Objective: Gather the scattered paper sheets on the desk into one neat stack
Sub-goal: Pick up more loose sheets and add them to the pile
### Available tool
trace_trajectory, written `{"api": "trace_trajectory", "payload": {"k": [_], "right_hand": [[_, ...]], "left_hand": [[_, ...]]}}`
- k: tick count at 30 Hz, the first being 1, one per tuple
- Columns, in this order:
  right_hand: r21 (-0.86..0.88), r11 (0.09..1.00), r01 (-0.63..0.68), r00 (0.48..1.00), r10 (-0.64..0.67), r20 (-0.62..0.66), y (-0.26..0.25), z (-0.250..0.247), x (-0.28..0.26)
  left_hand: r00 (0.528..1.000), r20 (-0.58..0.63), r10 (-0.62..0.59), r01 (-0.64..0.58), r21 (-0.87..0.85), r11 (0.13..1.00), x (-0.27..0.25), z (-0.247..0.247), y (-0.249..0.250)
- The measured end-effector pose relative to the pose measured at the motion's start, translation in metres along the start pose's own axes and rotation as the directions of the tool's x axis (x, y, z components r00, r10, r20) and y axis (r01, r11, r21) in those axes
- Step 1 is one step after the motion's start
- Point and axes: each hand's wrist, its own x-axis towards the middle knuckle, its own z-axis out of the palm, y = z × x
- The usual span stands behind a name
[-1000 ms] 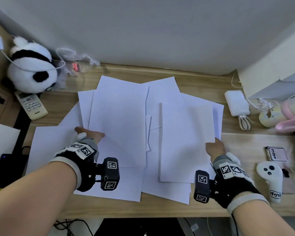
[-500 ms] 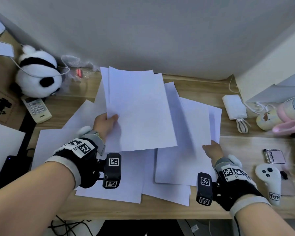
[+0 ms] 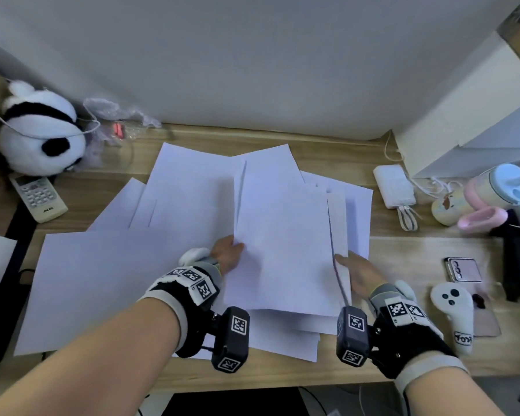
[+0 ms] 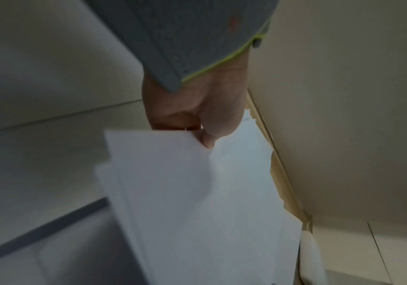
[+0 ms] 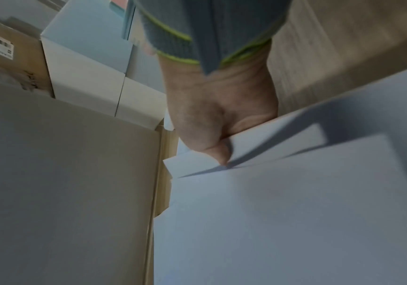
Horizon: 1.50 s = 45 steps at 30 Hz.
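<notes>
We see the desk carrying scattered paper sheets, the widest spread lying at left. The held sheets, raised toward the wall half a second ago, have now come down right of centre over the sheets lying there, tilted. The left hand, formerly at centre left, has moved right; thumb and fingers pinch the left edge of the held sheets. The right hand, formerly pressing flat on a sheet, now pinches the right edge of a sheet beneath the held ones.
</notes>
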Motion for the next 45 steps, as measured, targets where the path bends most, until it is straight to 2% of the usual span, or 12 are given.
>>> {"api": "trace_trajectory", "payload": {"k": [3, 7, 11, 13, 15, 17, 22, 31, 36, 39, 43, 45], "right_hand": [[0.132, 0.991, -0.018, 0.999, 0.012, 0.049, 0.007, 0.003, 0.002], [0.010, 1.000, 0.030, 0.997, -0.030, 0.070, 0.014, 0.014, -0.002], [-0.091, 0.995, 0.043, 0.992, -0.054, -0.116, 0.015, 0.016, -0.006], [-0.157, 0.987, 0.040, 0.984, -0.066, -0.168, 0.014, 0.015, -0.010], [-0.200, 0.979, 0.032, 0.976, -0.073, -0.204, 0.014, 0.013, -0.014], [-0.208, 0.978, 0.030, 0.970, -0.079, -0.232, 0.013, 0.011, -0.017], [-0.190, 0.982, 0.017, 0.968, -0.064, -0.245, 0.015, 0.013, -0.018], [-0.197, 0.980, 0.011, 0.963, -0.063, -0.262, 0.016, 0.016, -0.015], [-0.221, 0.975, 0.007, 0.962, -0.066, -0.263, 0.014, 0.017, -0.016], [-0.228, 0.974, 0.000, 0.961, -0.063, -0.268, 0.013, 0.017, -0.018], [-0.250, 0.968, -0.014, 0.963, -0.055, -0.265, 0.011, 0.017, -0.020], [-0.253, 0.967, -0.015, 0.964, -0.054, -0.262, 0.009, 0.018, -0.022]], "left_hand": [[0.997, 0.071, -0.035, 0.032, 0.038, 0.999, -0.001, 0.010, 0.002], [0.988, 0.152, -0.024, 0.025, -0.005, 1.000, -0.004, 0.014, 0.006], [0.999, -0.022, -0.043, 0.037, -0.213, 0.976, -0.001, 0.003, 0.000], [0.989, -0.137, -0.054, 0.024, -0.216, 0.976, 0.002, -0.016, -0.008], [0.977, -0.212, -0.030, 0.008, -0.103, 0.995, 0.006, -0.041, -0.020], [0.962, -0.270, -0.043, 0.070, 0.090, 0.993, 0.010, -0.066, -0.029], [0.962, -0.240, -0.127, 0.242, 0.543, 0.804, 0.015, -0.105, -0.037], [0.959, -0.262, -0.106, 0.278, 0.802, 0.529, 0.026, -0.108, -0.028], [0.973, -0.222, -0.059, 0.218, 0.815, 0.537, 0.029, -0.110, -0.027], [0.974, -0.195, -0.113, 0.226, 0.818, 0.530, 0.029, -0.110, -0.024], [0.985, -0.145, -0.094, 0.170, 0.716, 0.678, 0.031, -0.115, -0.022], [0.980, -0.190, -0.059, 0.162, 0.594, 0.788, 0.031, -0.124, -0.017]]}}
